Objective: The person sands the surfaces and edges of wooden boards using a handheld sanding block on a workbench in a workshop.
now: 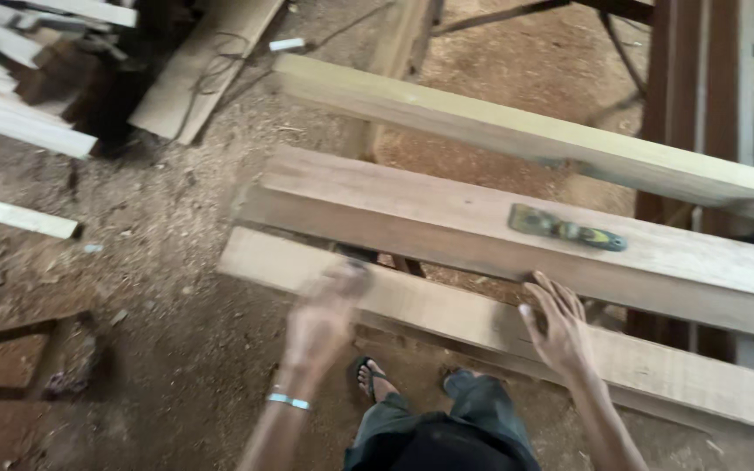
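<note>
Two bare hands work at the nearest of three long pale wooden planks lying side by side across the sawdust-covered dirt floor [159, 262]. The right hand [558, 336] has its fingers [550, 296] loosely spread and slightly curled, the tips resting on the far edge of the nearest pale plank [447, 318], gripping nothing. The left hand [320, 323] is blurred over the same plank near its left end; it seems to touch the wood, but I cannot tell whether its fingers are spread or closed. A light bracelet [289, 401] circles that wrist.

One small dark hand plane with yellowish marks [566, 228] lies on the middle pale plank [394, 209], well apart from both hands. One far pale plank [499, 131] runs beyond it.

Two feet show below the nearest plank, the left in a dark flip-flop sandal [368, 377]. Several light offcut boards [19, 122] are piled at the upper left, and one wide flat board [211, 65] lies near them.
</note>
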